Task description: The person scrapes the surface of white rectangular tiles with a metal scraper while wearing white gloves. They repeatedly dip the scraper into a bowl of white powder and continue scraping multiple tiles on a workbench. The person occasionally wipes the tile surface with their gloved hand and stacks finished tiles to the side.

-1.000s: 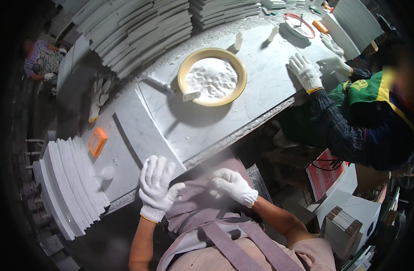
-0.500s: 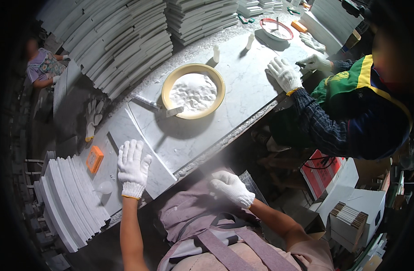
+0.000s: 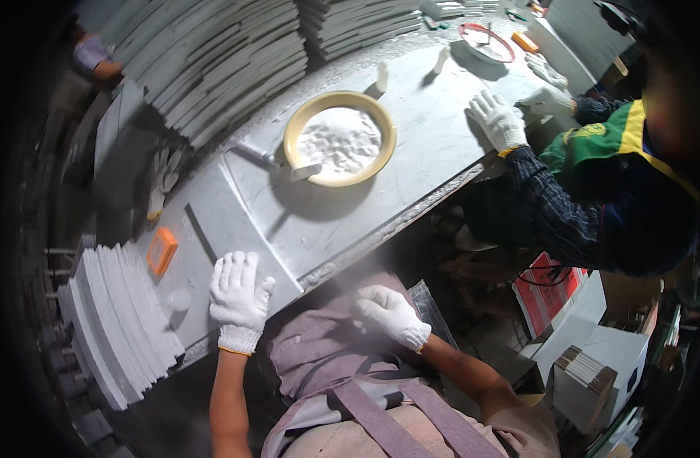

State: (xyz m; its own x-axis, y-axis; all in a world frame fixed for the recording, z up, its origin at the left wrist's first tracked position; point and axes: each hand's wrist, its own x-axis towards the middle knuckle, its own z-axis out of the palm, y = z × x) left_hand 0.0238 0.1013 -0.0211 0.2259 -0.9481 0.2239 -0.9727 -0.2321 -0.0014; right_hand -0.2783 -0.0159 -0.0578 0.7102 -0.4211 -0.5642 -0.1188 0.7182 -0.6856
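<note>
My left hand (image 3: 240,298), in a white knit glove, lies flat with fingers stretched on a grey-white marble slab (image 3: 227,200), near the table's front edge. My right hand (image 3: 388,313), gloved too, is curled over my lap below that edge. White dust hazes the air around it. Whether its fingers hold anything is hidden. Beyond the slab stands a yellow-rimmed basin (image 3: 388,153) of white powder (image 3: 338,145). A scraper blade (image 3: 305,172) rests at the basin's near left rim, and a tube-like tool (image 3: 256,155) lies just left of it.
An orange block (image 3: 162,251) and curved white slabs (image 3: 117,320) sit at left. Tall slab stacks (image 3: 227,69) line the back. At right a co-worker's gloved hand (image 3: 499,120) rests on the table, near a red-rimmed bowl (image 3: 466,32). Boxes (image 3: 586,382) stand at lower right.
My left hand has slid nearer to me over the slab. My right hand stays curled over my lap. The whole view has shifted slightly, and the person at far left has moved.
</note>
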